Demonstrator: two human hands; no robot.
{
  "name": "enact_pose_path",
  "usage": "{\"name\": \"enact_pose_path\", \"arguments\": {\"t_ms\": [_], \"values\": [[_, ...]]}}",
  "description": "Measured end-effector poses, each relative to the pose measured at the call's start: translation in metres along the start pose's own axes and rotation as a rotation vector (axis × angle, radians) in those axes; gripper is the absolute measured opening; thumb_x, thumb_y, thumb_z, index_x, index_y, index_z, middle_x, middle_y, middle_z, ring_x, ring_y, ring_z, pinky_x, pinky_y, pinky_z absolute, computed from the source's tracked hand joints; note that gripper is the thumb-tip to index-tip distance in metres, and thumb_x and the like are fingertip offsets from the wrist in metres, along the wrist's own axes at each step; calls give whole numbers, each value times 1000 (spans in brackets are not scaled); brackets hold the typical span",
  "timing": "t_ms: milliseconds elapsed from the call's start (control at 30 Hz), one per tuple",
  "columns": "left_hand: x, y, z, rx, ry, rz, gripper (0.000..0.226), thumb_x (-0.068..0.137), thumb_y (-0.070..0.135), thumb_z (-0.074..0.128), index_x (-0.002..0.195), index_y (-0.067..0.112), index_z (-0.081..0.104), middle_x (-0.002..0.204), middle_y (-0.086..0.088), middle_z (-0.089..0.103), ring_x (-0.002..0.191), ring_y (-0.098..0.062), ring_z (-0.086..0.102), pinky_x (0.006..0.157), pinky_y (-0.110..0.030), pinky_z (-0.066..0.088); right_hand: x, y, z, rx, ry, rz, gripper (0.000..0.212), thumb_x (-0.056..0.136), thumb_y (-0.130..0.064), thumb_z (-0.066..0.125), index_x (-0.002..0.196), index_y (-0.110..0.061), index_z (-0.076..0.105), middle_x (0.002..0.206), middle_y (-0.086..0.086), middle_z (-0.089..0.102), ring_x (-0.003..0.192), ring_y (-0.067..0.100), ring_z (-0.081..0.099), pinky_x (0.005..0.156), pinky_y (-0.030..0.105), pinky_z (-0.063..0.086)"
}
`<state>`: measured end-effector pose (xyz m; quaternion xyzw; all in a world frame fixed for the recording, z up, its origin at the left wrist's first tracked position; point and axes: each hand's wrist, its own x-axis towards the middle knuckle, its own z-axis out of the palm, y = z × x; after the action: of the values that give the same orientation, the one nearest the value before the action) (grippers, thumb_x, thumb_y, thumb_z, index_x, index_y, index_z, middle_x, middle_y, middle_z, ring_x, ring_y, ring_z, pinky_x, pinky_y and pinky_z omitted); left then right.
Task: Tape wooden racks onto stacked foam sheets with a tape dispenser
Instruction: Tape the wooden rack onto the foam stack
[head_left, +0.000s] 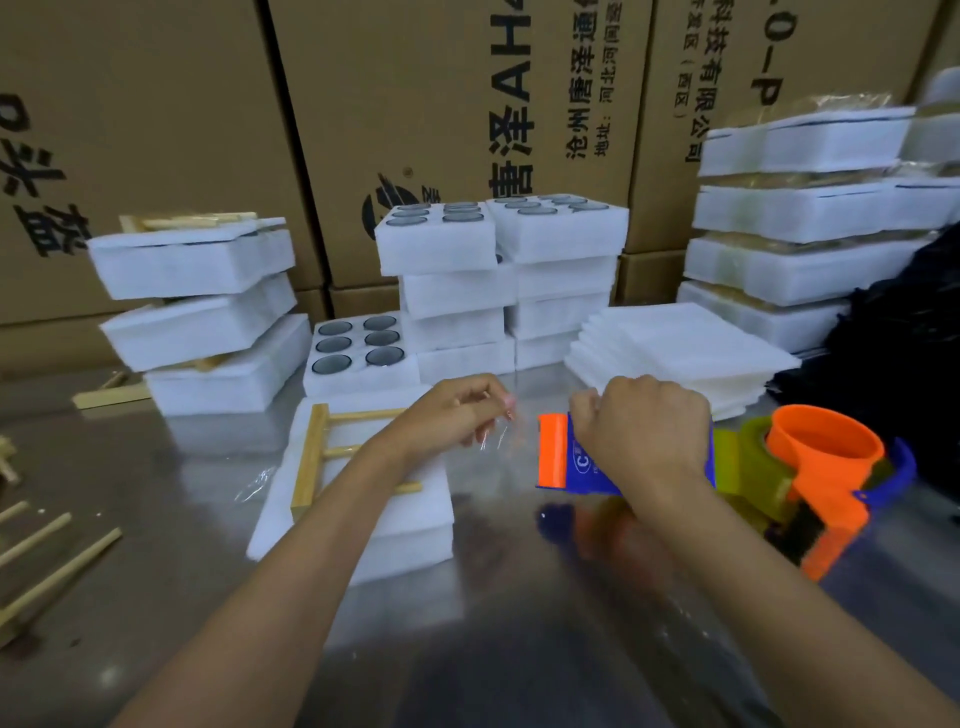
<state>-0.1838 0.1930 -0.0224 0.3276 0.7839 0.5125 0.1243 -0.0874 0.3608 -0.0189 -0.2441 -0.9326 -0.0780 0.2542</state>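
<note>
head view: left hand (457, 415) pinches the clear tape end (498, 441) between curled fingers, above the stacked foam sheets (410, 525) on the metal table (493, 623). a wooden rack (317, 457) lies on top of the sheets. right hand (644, 431) grips the tape dispenser (810, 467), just beside the stack.

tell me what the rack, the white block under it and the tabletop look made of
Rack: pale, unfinished-looking wood, light tan with square-cut bars. White block: likely soft foam, matte with fuzzy layered edges. Tabletop: probably brushed metal, grey and dully reflecting the dispenser's colours.
</note>
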Motion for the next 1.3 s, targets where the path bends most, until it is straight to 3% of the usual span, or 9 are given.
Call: {"name": "enact_pose_path", "arguments": {"t_ms": [67, 200, 333, 500, 600, 767, 900, 1067, 1300], "values": [[-1, 3, -4, -39, -13, -10, 13, 96, 13, 56, 87, 10, 64, 75, -8, 58, 66, -15, 50, 69, -26, 41, -31, 14, 3, 20, 35, 79, 38, 90, -40, 44, 67, -15, 60, 66, 11, 67, 63, 30, 65, 59, 31, 34], [-3, 0, 5, 189, -78, -115, 13, 90, 20, 53, 82, 22, 63, 69, 2, 59, 71, -15, 53, 77, -29, 39, -64, 26, 11, 128, 127, 83, 35, 86, -32, 52, 64, -5, 53, 50, 20, 55, 51, 34, 57, 59, 39, 43], [0, -6, 7, 509, -60, -116, 21, 89, 24, 44, 84, 32, 62, 63, 21, 58, 86, -9, 51, 88, -26, 35, -65, 23, 6, 170, 200, 130, 27, 86, -28, 63, 87, -1, 58, 79, 21, 61, 80, 40, 56, 70, 46, 42], [8, -4, 10, 729, -104, -101, 23, 93, 25, 41, 84, 36, 58, 97, 0, 49, 113, -20, 37, 103, -37, 27, -73, -3, -20, 528, 321, -73, 35, 81, -14, 55, 116, -10, 54, 107, 8, 57, 96, 28, 51, 81, 42, 43], [5, 4, 6, 525, -47, -126, 22, 81, 28, 40, 81, 34, 62, 93, 1, 43, 110, -21, 37, 103, -40, 29, -77, -41, -19, 936, -6, -7, 40, 85, -10, 51, 124, -17, 48, 118, 1, 56, 103, 22, 55, 85, 33, 44], [0, 12, -4, 147, -24, -145, 30, 66, 20, 39, 73, 30, 66, 105, -3, 51, 118, -24, 41, 106, -38, 33, -48, -79, -5, 1400, -408, 445, 54, 97, -23, 51, 145, -15, 29, 142, 3, 43, 123, 20, 48, 99, 33, 40], [1, 11, -12, 29, -47, -118, 32, 73, 2, 41, 69, 25, 63, 80, 23, 61, 104, -13, 47, 90, -27, 34, -43, -99, 6, 1540, -364, 570, 43, 97, -20, 50, 138, -22, 35, 113, -5, 60, 84, 5, 56, 68, 21, 39], [5, 10, -8, 83, 100, -177, 33, 68, 7, 41, 63, 30, 65, 100, -2, 42, 115, -23, 42, 100, -30, 33, -44, -107, 12, 1570, -183, 622, 39, 86, -2, 52, 117, -22, 41, 92, 2, 62, 64, 9, 58, 53, 16, 40], [0, 1, 3, 501, 385, 42, 31, 89, 1, 44, 79, 4, 73, 112, -7, 42, 112, -26, 37, 97, -29, 36, -46, -102, 12, 1333, -82, 420, 43, 82, 3, 54, 116, -18, 38, 79, 2, 57, 74, 22, 59, 70, 39, 50]]}}
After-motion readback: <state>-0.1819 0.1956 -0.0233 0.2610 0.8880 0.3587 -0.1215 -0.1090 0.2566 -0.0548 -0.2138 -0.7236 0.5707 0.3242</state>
